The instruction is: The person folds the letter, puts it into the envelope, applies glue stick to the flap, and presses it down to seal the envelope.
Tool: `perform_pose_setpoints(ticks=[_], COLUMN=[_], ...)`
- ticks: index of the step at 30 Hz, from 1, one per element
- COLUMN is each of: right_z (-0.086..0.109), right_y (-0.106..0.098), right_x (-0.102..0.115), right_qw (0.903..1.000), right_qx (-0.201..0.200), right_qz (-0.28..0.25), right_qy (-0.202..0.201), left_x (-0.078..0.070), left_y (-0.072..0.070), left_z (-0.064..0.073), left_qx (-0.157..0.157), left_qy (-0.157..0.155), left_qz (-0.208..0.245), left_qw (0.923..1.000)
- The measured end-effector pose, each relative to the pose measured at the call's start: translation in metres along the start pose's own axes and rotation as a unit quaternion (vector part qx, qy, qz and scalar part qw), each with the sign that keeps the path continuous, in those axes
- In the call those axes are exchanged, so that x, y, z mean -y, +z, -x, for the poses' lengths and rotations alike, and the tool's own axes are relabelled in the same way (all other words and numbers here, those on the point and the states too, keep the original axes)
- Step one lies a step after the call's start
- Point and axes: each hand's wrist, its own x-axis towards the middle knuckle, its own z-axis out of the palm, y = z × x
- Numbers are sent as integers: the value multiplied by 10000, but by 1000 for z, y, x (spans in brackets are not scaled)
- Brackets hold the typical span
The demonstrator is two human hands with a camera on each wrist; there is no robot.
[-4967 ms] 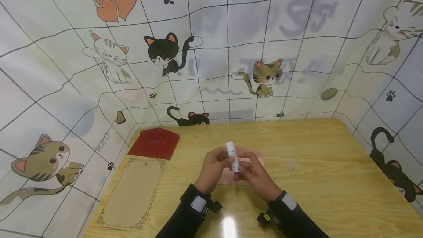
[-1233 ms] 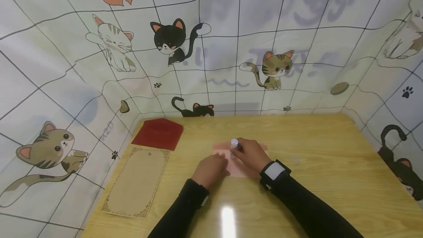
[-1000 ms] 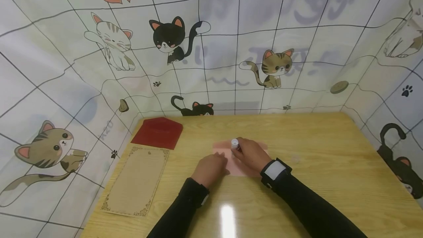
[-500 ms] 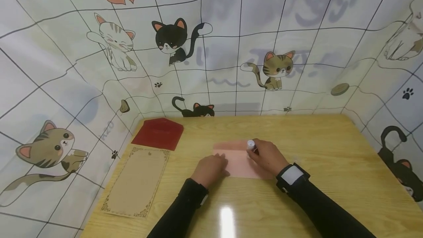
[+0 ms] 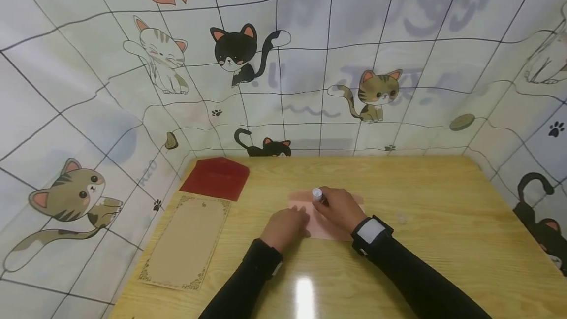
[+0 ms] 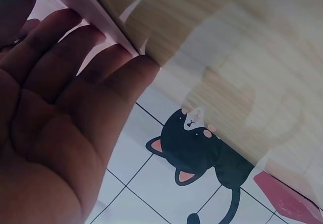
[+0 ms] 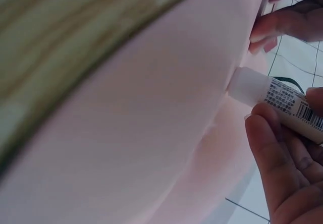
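Observation:
A pink envelope (image 5: 325, 230) lies on the table with its flap at the far side. My right hand (image 5: 343, 209) grips a white glue stick (image 5: 317, 194) upright over the fold line. In the right wrist view, the end of the glue stick (image 7: 250, 85) meets the pink paper (image 7: 151, 103), and printed text with a barcode shows on its side. My left hand (image 5: 284, 228) rests its fingers on the envelope's left end. Those fingers (image 6: 113, 82) lie extended along the paper's edge in the left wrist view.
To the left, a red envelope (image 5: 217, 178) lies at the back, with a tan bordered sheet (image 5: 185, 240) in front of it. A small translucent piece (image 5: 401, 217) sits right of the pink envelope. Cat-print cloth (image 5: 305, 73) walls the table's back and sides.
Both hands held the glue stick above the envelope five seconds ago. Since then the right hand has set it on the paper, slid right, then back left. The left hand has stayed put lately.

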Motion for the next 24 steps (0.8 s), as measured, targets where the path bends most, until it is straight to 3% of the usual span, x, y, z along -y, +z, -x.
perform_pose_setpoints(ticks=[8,16,24], right_z=[-2,7,20], right_y=[-1,-8,-17], right_x=[4,-6,-20], right_qw=[9999,9999,9993], right_qx=[143,33,133], right_qz=[-44,54,18], right_qy=[18,143,358], left_x=[-6,-6,-7], left_y=[-4,-6,-6], left_z=[1,3,1], left_qx=[84,68,256], left_qy=[-216,-309,-350], left_qz=[314,210,314], left_qw=[9992,9993,9986])
